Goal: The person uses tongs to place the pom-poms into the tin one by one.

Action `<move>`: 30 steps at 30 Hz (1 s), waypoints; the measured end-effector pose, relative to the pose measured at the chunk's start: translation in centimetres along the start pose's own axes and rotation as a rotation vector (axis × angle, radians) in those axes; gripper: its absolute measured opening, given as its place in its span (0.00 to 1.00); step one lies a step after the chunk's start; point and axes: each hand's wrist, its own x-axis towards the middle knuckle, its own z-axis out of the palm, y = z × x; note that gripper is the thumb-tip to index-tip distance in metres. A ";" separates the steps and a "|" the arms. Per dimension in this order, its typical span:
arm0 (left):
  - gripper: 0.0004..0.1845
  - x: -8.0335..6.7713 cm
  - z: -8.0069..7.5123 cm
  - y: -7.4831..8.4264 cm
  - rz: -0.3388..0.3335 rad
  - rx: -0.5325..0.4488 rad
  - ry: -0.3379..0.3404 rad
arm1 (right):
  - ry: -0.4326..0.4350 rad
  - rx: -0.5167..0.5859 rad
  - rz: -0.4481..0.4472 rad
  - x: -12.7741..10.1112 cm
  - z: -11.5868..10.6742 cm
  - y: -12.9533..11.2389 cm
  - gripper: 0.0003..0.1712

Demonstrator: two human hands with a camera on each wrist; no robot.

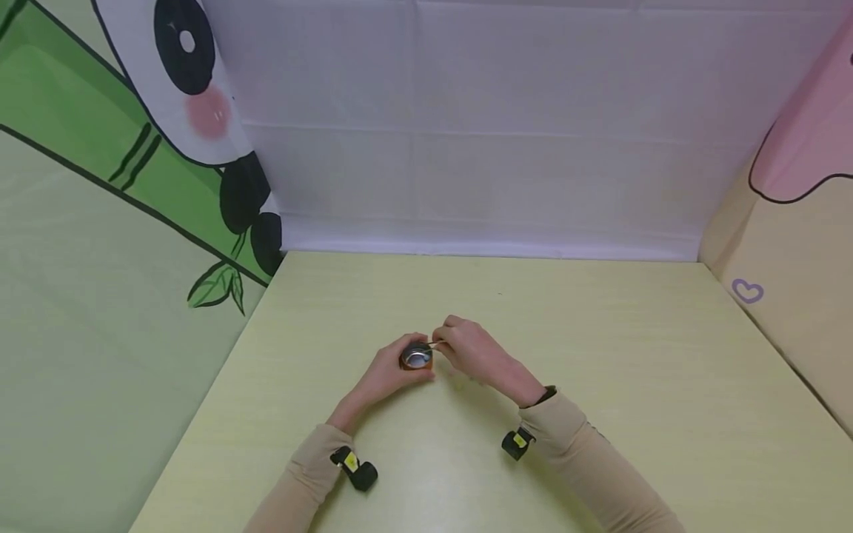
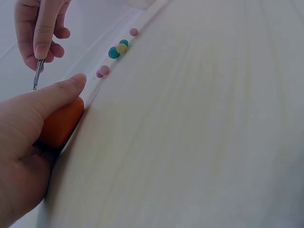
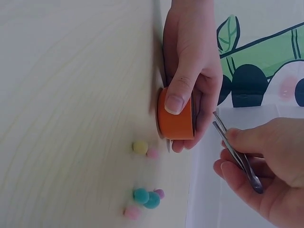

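My left hand [image 1: 389, 372] grips a small round orange cup [image 3: 176, 122] with a shiny metallic inside, thumb on one side and fingers around the other. The cup stands on the table. In my right hand [image 1: 472, 349] is a pair of metal tweezers [image 3: 241, 161], pinched between thumb and fingers. Their tips stand slightly apart with nothing visible between them, and in the head view they overlap the cup's rim. On the table beside the cup lie several small pom-poms: a yellow one [image 3: 140, 147], a teal one [image 3: 141, 195] and a pink one [image 3: 132, 212] among them.
The pale wooden table [image 1: 566, 318] stretches out around both hands. Behind it hangs a white cloth [image 1: 466, 178]. A green panel with a panda drawing [image 1: 193, 111] borders the left side, and a beige and pink panel [image 1: 800, 244] the right.
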 end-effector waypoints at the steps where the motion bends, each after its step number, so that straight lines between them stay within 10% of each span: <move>1: 0.35 0.0 0.0 0.0 0.001 0.002 0.001 | 0.002 0.003 0.002 -0.1 -0.1 0.1 0.07; 30: 0.36 0.7 0.6 0.1 -0.006 0.013 0.012 | 0.057 -0.035 0.077 -3.6 -1.2 5.0 0.04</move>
